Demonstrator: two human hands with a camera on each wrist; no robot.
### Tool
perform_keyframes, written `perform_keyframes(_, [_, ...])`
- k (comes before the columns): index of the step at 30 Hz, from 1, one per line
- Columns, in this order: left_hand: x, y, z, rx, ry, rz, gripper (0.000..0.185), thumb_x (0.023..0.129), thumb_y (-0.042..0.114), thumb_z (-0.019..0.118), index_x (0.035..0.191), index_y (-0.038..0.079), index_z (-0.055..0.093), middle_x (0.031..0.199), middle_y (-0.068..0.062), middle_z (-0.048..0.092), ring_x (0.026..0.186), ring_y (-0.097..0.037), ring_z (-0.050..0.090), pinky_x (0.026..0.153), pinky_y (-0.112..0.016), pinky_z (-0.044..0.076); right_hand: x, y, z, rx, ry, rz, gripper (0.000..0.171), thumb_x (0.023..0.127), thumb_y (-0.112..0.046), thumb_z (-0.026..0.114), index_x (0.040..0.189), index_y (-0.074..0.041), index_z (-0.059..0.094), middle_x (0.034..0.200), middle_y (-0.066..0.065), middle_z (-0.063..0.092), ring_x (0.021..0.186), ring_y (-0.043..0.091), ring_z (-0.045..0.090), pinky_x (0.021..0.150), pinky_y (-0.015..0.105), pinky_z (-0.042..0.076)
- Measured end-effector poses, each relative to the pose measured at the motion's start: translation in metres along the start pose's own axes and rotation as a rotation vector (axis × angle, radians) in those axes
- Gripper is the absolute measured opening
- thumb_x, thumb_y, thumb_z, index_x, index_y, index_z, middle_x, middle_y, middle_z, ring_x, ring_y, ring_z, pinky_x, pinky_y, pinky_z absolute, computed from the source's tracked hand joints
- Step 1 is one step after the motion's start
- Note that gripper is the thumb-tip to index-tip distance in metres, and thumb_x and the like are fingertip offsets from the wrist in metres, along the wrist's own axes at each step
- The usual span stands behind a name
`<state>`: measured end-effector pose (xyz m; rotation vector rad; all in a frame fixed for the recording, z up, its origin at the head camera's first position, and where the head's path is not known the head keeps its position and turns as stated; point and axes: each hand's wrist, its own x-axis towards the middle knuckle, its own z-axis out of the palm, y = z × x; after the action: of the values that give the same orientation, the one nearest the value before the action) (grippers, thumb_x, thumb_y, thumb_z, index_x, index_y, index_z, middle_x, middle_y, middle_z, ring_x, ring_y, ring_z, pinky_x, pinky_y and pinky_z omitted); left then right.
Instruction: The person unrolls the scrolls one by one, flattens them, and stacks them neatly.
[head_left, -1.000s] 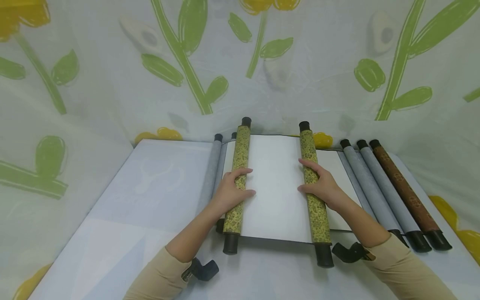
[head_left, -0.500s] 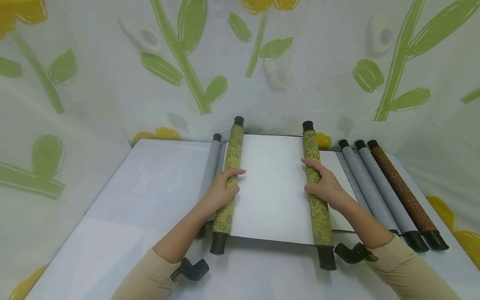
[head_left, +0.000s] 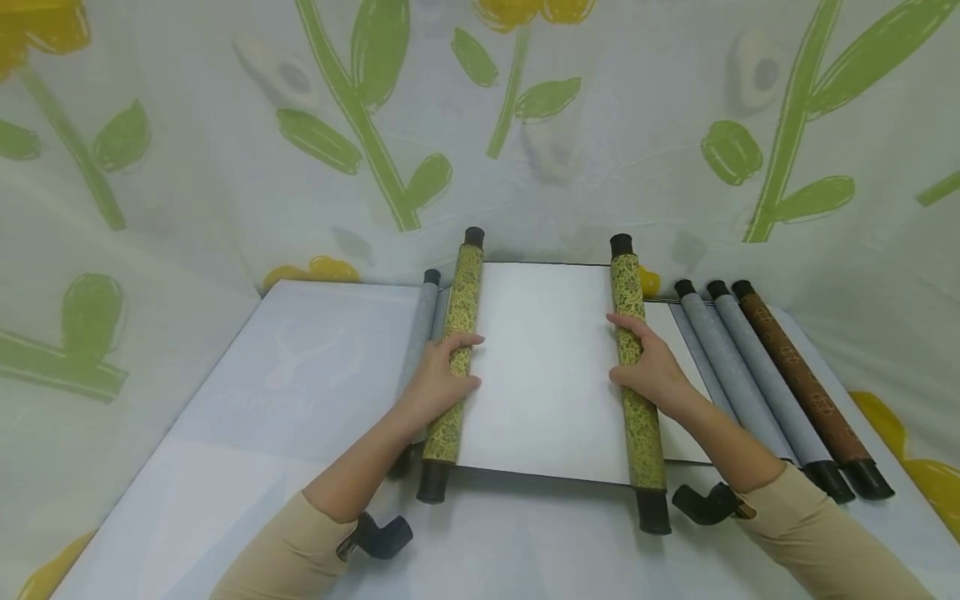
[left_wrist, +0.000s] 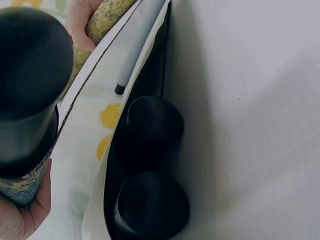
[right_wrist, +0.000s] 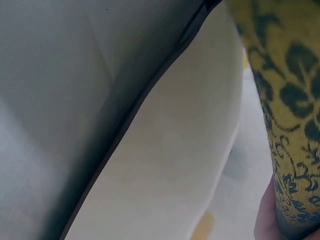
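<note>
A scroll with yellow-green patterned rollers is partly unrolled between my hands, its blank white paper (head_left: 547,367) facing up. My left hand (head_left: 435,387) grips the left roller (head_left: 467,292) around its middle. At about the same height my right hand (head_left: 656,375) grips the right roller (head_left: 642,442). Below this scroll lies a second, grey scroll, with its pale paper (head_left: 678,350) showing at the right. A black end knob (left_wrist: 30,65) of the left roller looms close in the left wrist view. Patterned cloth (right_wrist: 292,100) of the right roller fills one side of the right wrist view.
Close at the left lies a grey roller (head_left: 420,342). To the right, two grey rollers (head_left: 731,367) and a brown patterned roller (head_left: 802,371) lie side by side. Behind the white table (head_left: 300,375) hangs a flowered curtain (head_left: 600,183). Two black knobs (left_wrist: 152,205) rest below the left hand.
My left hand has moved left with its roller, and my right hand slightly right. More white paper now shows between the rollers. Both rollers' far ends sit slightly higher in the head view.
</note>
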<state>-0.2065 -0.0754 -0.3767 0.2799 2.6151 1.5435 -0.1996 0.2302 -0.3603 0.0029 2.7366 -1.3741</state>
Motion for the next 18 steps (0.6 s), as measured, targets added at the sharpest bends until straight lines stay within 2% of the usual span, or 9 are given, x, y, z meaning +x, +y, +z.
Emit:
perform_keyframes(5, [0.0, -0.003, -0.003, 0.014, -0.009, 0.023, 0.057, 0.077, -0.001, 0.055, 0.132, 0.017, 0.055, 0.138, -0.017, 0.04, 0.125, -0.032, 0.037, 0.095, -0.048, 0.037, -0.002, 0.001, -0.002, -0.025, 0.0, 0.012, 0.088, 0.069, 0.006, 0.058, 0.149, -0.015, 0.029, 0.153, 0.022, 0.02, 0.133, 0.039, 0.024, 0.08, 0.042, 0.038])
perform_keyframes(10, [-0.004, -0.007, -0.01, 0.044, -0.04, 0.009, 0.047, 0.088, 0.006, 0.049, 0.133, 0.018, 0.055, 0.133, -0.022, 0.039, 0.107, -0.03, 0.042, 0.079, -0.038, 0.04, -0.002, 0.007, -0.008, -0.03, -0.018, -0.009, 0.085, 0.071, 0.007, 0.057, 0.149, -0.012, 0.029, 0.154, 0.021, 0.019, 0.132, 0.038, 0.022, 0.066, 0.037, 0.038])
perform_keyframes(12, [-0.005, -0.009, -0.013, 0.044, -0.048, 0.013, 0.045, 0.091, 0.007, 0.045, 0.134, 0.017, 0.054, 0.13, -0.022, 0.04, 0.093, -0.03, 0.044, 0.071, -0.035, 0.04, -0.002, 0.011, -0.011, -0.035, -0.02, -0.022, 0.083, 0.072, 0.006, 0.056, 0.148, -0.011, 0.029, 0.154, 0.022, 0.02, 0.131, 0.039, 0.023, 0.063, 0.035, 0.036])
perform_keyframes(13, [-0.005, -0.01, -0.014, 0.039, -0.053, 0.013, 0.045, 0.092, 0.007, 0.044, 0.135, 0.016, 0.053, 0.132, -0.021, 0.04, 0.093, -0.029, 0.044, 0.07, -0.036, 0.04, -0.002, 0.012, -0.013, -0.034, -0.019, -0.025, 0.082, 0.073, 0.006, 0.055, 0.148, -0.01, 0.029, 0.154, 0.022, 0.02, 0.13, 0.039, 0.023, 0.061, 0.034, 0.036])
perform_keyframes(14, [-0.005, -0.012, -0.016, 0.033, -0.051, 0.013, 0.046, 0.091, 0.008, 0.045, 0.136, 0.016, 0.052, 0.133, -0.02, 0.041, 0.094, -0.028, 0.044, 0.072, -0.036, 0.04, -0.002, 0.013, -0.014, -0.03, -0.02, -0.027, 0.081, 0.073, 0.006, 0.055, 0.148, -0.01, 0.029, 0.154, 0.022, 0.02, 0.129, 0.039, 0.024, 0.06, 0.034, 0.035])
perform_keyframes(17, [-0.005, -0.017, -0.018, 0.035, -0.029, 0.0, 0.046, 0.089, 0.011, 0.056, 0.134, 0.016, 0.053, 0.136, -0.017, 0.043, 0.11, -0.032, 0.047, 0.089, -0.046, 0.042, -0.001, 0.015, -0.016, -0.009, -0.032, -0.037, 0.079, 0.075, 0.005, 0.054, 0.148, -0.01, 0.029, 0.154, 0.022, 0.019, 0.123, 0.039, 0.025, 0.056, 0.033, 0.034])
perform_keyframes(18, [-0.005, -0.019, -0.019, 0.037, -0.021, -0.015, 0.047, 0.087, 0.013, 0.061, 0.134, 0.017, 0.054, 0.138, -0.017, 0.042, 0.121, -0.033, 0.041, 0.096, -0.049, 0.039, -0.001, 0.016, -0.016, -0.003, -0.039, -0.04, 0.08, 0.075, 0.005, 0.055, 0.149, -0.011, 0.029, 0.154, 0.022, 0.018, 0.122, 0.039, 0.026, 0.057, 0.034, 0.035])
